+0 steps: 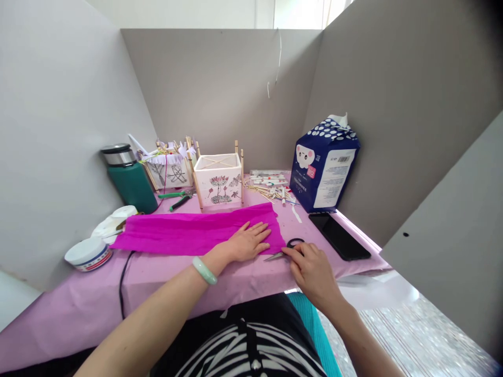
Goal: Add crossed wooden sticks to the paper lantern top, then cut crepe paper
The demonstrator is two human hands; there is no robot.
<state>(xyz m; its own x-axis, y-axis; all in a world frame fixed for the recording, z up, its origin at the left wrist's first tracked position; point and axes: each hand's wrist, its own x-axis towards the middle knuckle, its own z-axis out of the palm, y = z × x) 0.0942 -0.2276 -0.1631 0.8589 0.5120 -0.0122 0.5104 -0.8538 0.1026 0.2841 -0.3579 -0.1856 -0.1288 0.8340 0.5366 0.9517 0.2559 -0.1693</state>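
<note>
A long strip of magenta crepe paper [168, 233] lies across the table, slightly wrinkled. My left hand [248, 242] rests flat on its right part, fingers stretched out and a pale green bangle [205, 270] on the wrist. By the paper's lower right corner, my right hand [312, 269] has bent fingers closed over a pair of scissors [274, 256]. Their blades point left and one black handle loop shows above the hand; the other loop is hidden. The index fingertip is close to the paper's corner, and I cannot tell whether it touches it.
Behind the paper stand a white lantern-like box [218, 180] with flower drawings and a second decorated box [168, 175]. A green bottle [131, 183], pliers [181, 200] and a white bowl [88, 255] are left. A phone [338, 235], blue package [324, 162] and sticks [264, 191] are right.
</note>
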